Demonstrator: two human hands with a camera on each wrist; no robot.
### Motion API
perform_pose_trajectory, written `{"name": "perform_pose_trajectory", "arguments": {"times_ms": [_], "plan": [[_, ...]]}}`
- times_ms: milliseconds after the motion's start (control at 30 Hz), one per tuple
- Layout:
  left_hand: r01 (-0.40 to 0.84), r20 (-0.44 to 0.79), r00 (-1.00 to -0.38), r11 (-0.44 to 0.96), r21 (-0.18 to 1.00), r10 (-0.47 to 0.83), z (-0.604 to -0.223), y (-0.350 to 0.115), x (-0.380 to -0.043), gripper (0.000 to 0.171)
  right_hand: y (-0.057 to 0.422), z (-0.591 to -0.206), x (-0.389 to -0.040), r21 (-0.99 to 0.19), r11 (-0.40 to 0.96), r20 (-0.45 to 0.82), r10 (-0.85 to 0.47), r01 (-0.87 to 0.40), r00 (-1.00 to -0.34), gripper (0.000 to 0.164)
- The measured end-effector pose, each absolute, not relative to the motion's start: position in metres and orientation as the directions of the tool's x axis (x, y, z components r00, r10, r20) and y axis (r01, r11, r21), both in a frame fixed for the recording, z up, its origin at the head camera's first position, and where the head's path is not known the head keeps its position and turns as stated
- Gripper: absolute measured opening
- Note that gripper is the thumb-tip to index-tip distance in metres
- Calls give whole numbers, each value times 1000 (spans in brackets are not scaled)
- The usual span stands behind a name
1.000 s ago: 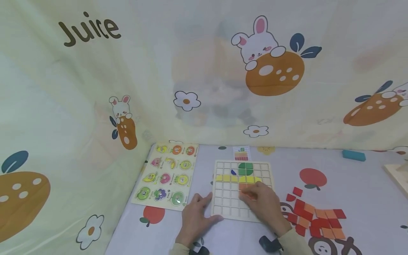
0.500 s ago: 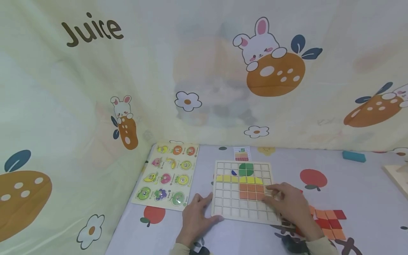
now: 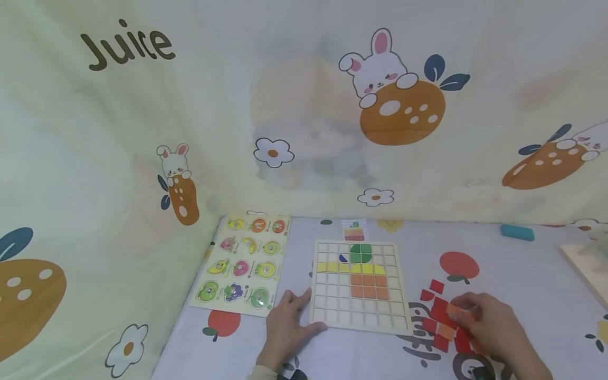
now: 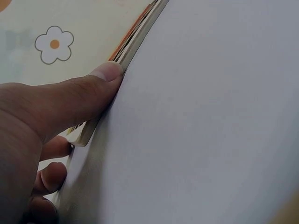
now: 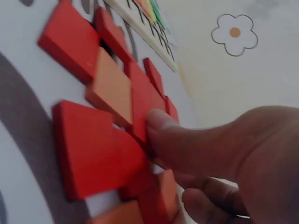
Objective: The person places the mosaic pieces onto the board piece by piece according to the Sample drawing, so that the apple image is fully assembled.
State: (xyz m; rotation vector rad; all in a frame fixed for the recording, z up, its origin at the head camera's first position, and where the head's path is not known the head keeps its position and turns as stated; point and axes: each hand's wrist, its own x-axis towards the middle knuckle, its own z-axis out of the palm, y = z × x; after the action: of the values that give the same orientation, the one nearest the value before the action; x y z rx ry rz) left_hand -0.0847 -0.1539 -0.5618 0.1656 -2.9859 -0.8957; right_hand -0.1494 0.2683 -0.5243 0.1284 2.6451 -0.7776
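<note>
A pale grid board lies flat, with green, blue, yellow and orange tiles in its upper and middle cells. My left hand holds its near left corner, thumb on the front edge and fingers along the left side. In the left wrist view the thumb presses that edge. To the right of the board, my right hand pinches an orange square tile among loose red tiles. In the right wrist view the thumb overlaps a red tile, mostly hiding the held tile.
A fruit puzzle board lies left of the grid board. Behind the grid stands a small printed picture card. A teal block and a pale wooden tray are at the right. Patterned cloth walls rise behind.
My right hand has moved from the orange tiles on the grid, out past its right edge, to the loose pile. Two rows of orange tiles now show uncovered. The left hand stays put.
</note>
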Motion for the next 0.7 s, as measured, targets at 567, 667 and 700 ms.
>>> {"name": "perform_pose_trajectory", "arguments": {"times_ms": [567, 667, 700], "plan": [[-100, 0, -993, 841, 532, -118, -561, -152, -84, 91, 259, -527, -144, -611, 788, -192, -50, 79, -980, 61], [-106, -7, -993, 841, 531, -121, -562, -152, -84, 92, 246, -524, -145, -676, 731, -147, -15, 89, -989, 63], [-106, -9, -993, 840, 532, -120, -563, -152, -84, 92, 240, -523, -145, -699, 707, -141, 10, 107, -990, 64]]}}
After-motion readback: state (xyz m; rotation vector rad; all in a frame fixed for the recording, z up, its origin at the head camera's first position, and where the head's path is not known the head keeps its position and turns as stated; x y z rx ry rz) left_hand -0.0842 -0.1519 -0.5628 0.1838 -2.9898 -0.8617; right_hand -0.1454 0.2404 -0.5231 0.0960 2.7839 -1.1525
